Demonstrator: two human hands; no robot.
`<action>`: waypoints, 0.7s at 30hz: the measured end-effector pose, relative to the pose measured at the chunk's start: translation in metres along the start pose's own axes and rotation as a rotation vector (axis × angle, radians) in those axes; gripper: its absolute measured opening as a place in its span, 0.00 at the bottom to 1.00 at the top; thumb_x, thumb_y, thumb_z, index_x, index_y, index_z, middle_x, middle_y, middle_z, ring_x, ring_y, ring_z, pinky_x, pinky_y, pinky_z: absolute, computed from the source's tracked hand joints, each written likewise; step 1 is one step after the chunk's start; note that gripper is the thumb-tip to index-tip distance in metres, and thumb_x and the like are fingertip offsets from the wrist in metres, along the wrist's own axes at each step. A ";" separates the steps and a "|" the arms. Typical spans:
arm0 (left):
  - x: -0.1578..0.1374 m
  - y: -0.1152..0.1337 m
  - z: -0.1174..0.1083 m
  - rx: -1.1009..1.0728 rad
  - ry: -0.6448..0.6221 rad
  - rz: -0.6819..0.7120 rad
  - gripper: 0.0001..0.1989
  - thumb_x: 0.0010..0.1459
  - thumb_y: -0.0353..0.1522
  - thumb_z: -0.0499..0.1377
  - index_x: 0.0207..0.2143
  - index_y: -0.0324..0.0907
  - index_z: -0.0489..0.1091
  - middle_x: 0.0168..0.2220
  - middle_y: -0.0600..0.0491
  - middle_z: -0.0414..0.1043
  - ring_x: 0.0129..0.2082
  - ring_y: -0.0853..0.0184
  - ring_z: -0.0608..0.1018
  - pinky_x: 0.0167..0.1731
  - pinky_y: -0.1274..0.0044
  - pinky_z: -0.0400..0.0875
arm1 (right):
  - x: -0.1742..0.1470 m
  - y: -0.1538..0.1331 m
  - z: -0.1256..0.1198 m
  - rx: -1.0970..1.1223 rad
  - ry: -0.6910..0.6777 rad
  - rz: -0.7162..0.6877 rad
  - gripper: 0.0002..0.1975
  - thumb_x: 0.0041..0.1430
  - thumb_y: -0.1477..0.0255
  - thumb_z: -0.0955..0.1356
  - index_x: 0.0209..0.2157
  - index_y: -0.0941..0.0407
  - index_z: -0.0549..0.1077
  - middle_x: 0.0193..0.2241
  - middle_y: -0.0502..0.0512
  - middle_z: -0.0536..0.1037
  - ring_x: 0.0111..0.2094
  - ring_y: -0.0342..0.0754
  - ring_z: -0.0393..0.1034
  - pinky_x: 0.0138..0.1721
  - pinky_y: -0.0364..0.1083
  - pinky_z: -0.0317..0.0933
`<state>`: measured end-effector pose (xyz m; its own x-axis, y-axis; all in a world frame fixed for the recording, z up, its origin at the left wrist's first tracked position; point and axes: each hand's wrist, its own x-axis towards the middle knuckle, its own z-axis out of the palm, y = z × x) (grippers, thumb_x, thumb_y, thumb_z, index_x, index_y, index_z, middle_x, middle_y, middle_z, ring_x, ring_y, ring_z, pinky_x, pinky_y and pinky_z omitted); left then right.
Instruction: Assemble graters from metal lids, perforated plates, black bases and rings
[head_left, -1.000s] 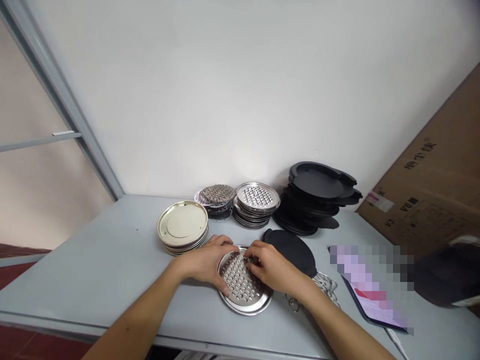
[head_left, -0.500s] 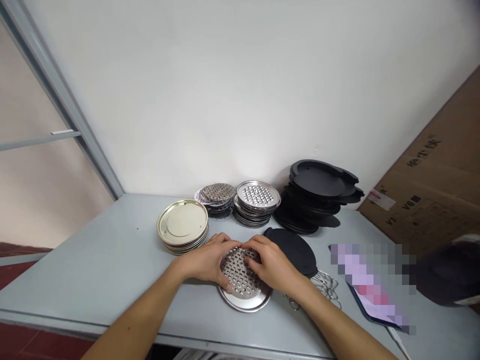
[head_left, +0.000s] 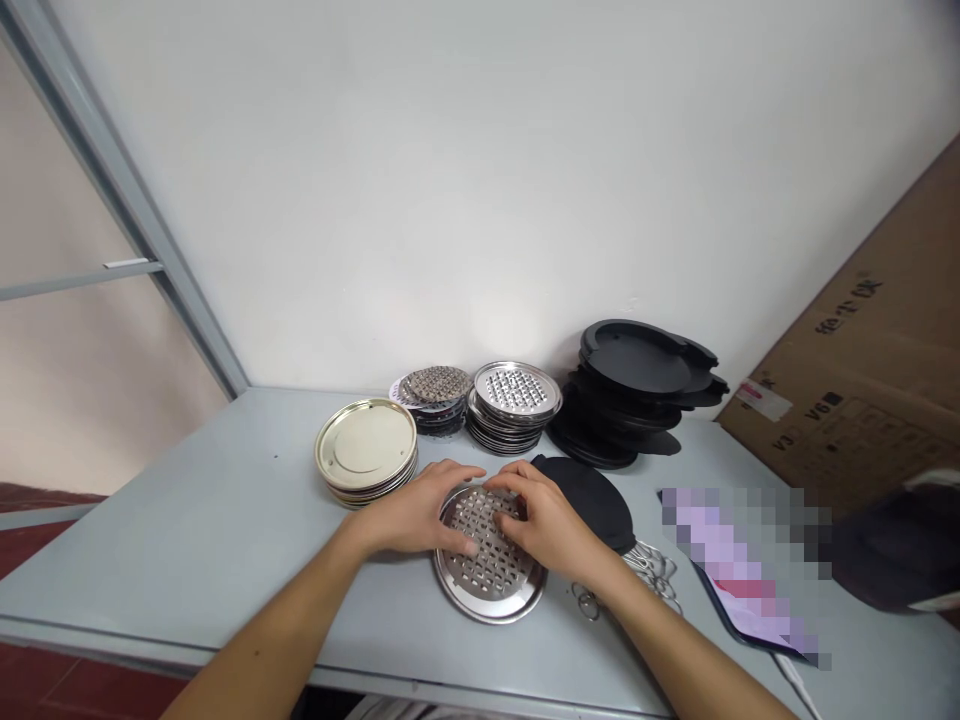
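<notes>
Left hand (head_left: 421, 510), right hand (head_left: 541, 520), both half-open, clamping nothing, over the round silver perforated metal disc (head_left: 487, 568)! Even thumb pressure looks best.

Left hand (head_left: 409, 515) — thumb (head_left: 460, 544) farther in over perforated disc (head_left: 487, 574)

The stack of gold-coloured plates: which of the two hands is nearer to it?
Left. The left hand is close to the stack, at its lower right; the right hand is farther right, across the perforated disc.
</notes>
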<state>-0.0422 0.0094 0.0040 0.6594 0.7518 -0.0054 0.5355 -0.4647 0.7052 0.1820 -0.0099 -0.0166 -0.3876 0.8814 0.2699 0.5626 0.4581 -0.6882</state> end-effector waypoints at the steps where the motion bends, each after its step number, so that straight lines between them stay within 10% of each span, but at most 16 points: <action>1: 0.000 0.001 0.000 -0.003 0.039 -0.011 0.40 0.47 0.43 0.67 0.61 0.50 0.58 0.57 0.47 0.61 0.55 0.56 0.66 0.55 0.67 0.60 | 0.000 0.000 0.000 -0.007 -0.005 -0.001 0.20 0.49 0.83 0.66 0.44 0.54 0.74 0.43 0.55 0.70 0.41 0.49 0.68 0.47 0.49 0.62; 21: 0.006 0.014 0.016 0.196 0.168 0.238 0.20 0.47 0.42 0.68 0.42 0.45 0.72 0.46 0.51 0.69 0.49 0.60 0.67 0.50 0.70 0.63 | 0.005 0.007 -0.015 -0.239 -0.059 -0.083 0.17 0.53 0.85 0.62 0.41 0.57 0.74 0.38 0.56 0.76 0.42 0.50 0.67 0.45 0.46 0.60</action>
<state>-0.0225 -0.0004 0.0022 0.6910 0.6702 0.2710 0.4788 -0.7051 0.5230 0.1953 -0.0009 -0.0102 -0.4776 0.8346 0.2744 0.6811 0.5490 -0.4845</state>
